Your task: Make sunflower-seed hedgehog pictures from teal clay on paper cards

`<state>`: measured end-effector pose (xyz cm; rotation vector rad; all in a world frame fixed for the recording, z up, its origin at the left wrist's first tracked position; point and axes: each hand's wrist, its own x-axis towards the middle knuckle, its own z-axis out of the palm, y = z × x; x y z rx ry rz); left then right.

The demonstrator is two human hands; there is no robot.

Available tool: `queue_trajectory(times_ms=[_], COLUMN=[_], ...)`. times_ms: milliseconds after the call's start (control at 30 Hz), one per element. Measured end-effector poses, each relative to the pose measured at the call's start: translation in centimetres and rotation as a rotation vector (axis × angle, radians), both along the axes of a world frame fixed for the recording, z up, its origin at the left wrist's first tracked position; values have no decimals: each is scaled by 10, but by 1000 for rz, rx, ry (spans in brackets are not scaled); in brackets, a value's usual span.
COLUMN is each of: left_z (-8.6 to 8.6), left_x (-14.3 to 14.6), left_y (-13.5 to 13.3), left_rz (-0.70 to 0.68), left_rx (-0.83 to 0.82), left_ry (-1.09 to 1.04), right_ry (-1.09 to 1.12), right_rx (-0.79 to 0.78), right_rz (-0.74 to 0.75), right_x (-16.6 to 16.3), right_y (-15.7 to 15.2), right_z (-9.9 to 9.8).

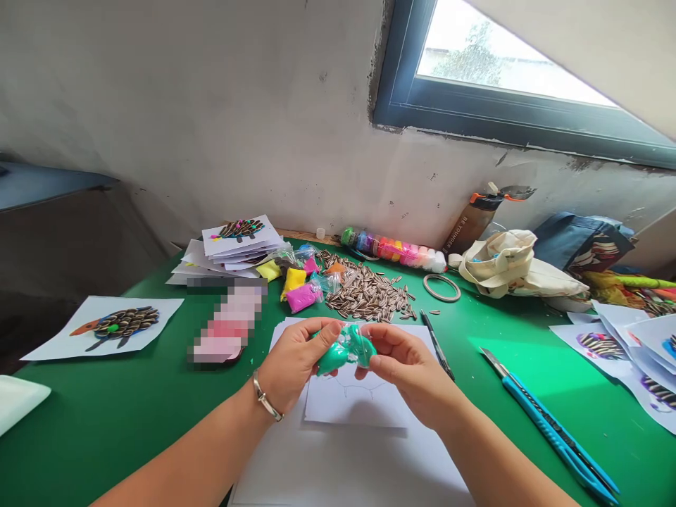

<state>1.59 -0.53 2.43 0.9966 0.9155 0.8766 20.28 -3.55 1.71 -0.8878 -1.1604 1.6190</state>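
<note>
Between both hands is a small clear plastic bag of green modelling clay (334,358), held above the papers. My left hand (296,355), with a silver bracelet at the wrist, is closed on the bag's left side, thumb on top. My right hand (406,366) pinches the right end of the bag between thumb and fingers. Below lies a white card (353,408) with a faint pencil outline, partly covered by my hands. It rests on larger white sheets (296,465). A dark pen (437,345) lies just beyond my right hand.
Sunflower seeds (364,292) are heaped behind my hands, beside bagged clay (305,297). A blue utility knife (554,426), blade showing, lies at right. A tape roll (441,288), a bottle (472,222) and a cloth bag (499,264) stand farther back. Seed-decorated cards (105,327) lie left.
</note>
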Motion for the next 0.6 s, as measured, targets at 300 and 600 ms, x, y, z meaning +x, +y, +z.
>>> queue_trajectory(times_ms=[300, 600], left_z=[6, 6], left_x=[0, 0], left_y=[0, -4], left_rz=[-7, -109], left_rx=[-96, -137], left_ry=[-23, -50], right_ry=[-114, -390], right_rx=[105, 308], right_rz=[-4, -58], right_x=[2, 1], right_y=[-3, -8], right_z=[0, -5])
